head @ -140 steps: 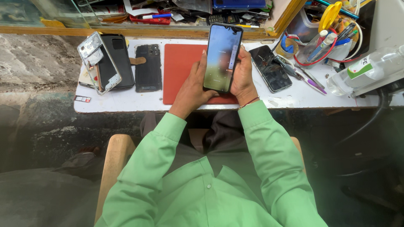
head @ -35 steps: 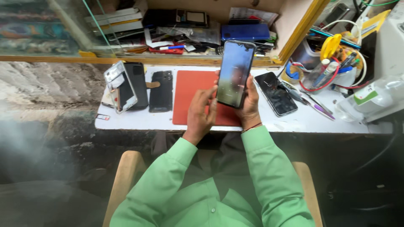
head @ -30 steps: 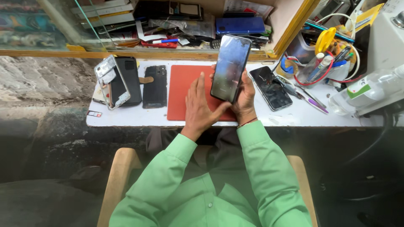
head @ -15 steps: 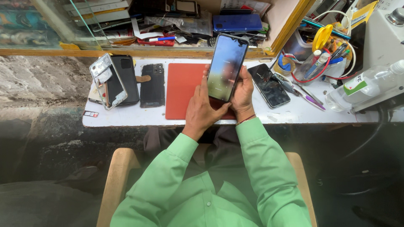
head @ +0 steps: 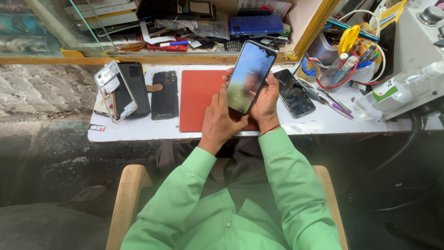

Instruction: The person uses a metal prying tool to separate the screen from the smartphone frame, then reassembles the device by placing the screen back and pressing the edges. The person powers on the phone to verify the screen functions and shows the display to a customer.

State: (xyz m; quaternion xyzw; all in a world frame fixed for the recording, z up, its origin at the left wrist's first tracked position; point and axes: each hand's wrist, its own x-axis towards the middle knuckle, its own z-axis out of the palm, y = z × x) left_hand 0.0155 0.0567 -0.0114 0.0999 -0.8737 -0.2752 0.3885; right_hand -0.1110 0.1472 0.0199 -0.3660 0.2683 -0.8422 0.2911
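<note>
At the bench: a person in a green shirt sits holding a phone (head: pixel 250 77) tilted up above the red mat (head: pixel 200 99), its lit screen facing them.
Right hand (head: pixel 266 99): cradles the phone's lower right edge and back, fingers curled and clamped on it, apparently to keep the screen steady.
Left hand (head: pixel 219 121): rests against the phone's lower left, fingers together, thumb up along the screen edge as if to tap.
Mat: lies flat under the hands, seemingly a work surface.
Left of mat: a dark phone (head: pixel 165 94) face down, then a stripped frame (head: pixel 115 90) leaning on another handset.
Right of mat: a black phone (head: pixel 294 93) lying flat, within easy reach.
Tub (head: pixel 323 48): holds pens, tools and a red cable loop.
Shelf behind: a blue phone (head: pixel 257 24) amid papers and parts.
Far right: a clear bottle (head: pixel 397 90) on its side.
</note>
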